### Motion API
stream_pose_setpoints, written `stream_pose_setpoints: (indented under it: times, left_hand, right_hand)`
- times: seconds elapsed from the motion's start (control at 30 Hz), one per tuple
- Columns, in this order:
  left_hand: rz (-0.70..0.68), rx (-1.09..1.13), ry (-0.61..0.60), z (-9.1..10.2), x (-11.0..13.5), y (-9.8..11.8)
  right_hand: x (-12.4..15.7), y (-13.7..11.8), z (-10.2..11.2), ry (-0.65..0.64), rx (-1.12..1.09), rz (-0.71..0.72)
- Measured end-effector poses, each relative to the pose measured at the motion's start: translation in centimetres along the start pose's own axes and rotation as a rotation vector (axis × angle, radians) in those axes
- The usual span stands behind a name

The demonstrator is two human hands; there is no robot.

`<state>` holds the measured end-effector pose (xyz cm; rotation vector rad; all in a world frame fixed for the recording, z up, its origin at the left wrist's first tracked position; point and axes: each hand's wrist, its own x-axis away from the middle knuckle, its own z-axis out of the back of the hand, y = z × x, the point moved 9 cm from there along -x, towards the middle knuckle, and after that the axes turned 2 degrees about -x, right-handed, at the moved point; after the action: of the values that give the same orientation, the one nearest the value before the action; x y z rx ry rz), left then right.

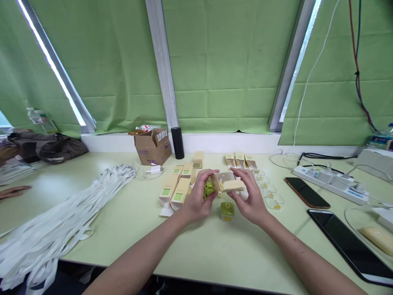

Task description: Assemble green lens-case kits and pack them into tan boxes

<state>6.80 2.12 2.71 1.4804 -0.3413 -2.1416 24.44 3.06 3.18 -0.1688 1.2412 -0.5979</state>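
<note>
Person at a pale green table (190, 254), forearms reaching in from the near edge. Left hand (199, 200) curled, fingers over and thumb under, pinching the left end of an open cream carton (232, 185); right hand (253, 200) pinches its right end the same way. Carton raised at table centre, tilted, flap out toward the right. Green pattern shows beneath the left fingers; detail unclear. Just below, between the hands, a small green-lidded clear tub (227, 209) stands on the table. Cream cartons with green squares (181, 194) grouped left; three more cartons (240, 160) behind; clear plastic pieces (274, 200) right of the right hand. White straps (70, 217) heaped far left.
</note>
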Motion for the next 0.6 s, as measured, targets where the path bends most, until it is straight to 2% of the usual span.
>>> stream_pose_setpoints:
  times: [0.07,0.2,0.37,0.6]
  left_hand:
    - [-0.150,-0.143,-0.037,-0.3,0.1,1.5]
    - [-0.389,-0.341,0.024,0.0,0.7,3.2]
    - [-0.413,-0.513,0.176,0.9,1.4,2.9]
    - [-0.449,-0.568,0.169,0.9,1.8,3.2]
  right_hand:
    - [0.1,-0.5,-0.1,-0.023,0.020,0.063]
    - [0.7,-2.1,0.2,0.031,0.132,0.262]
    - [1.5,-3.5,0.9,0.158,0.259,0.459]
    - [2.2,-4.2,1.1,0.178,0.284,0.557]
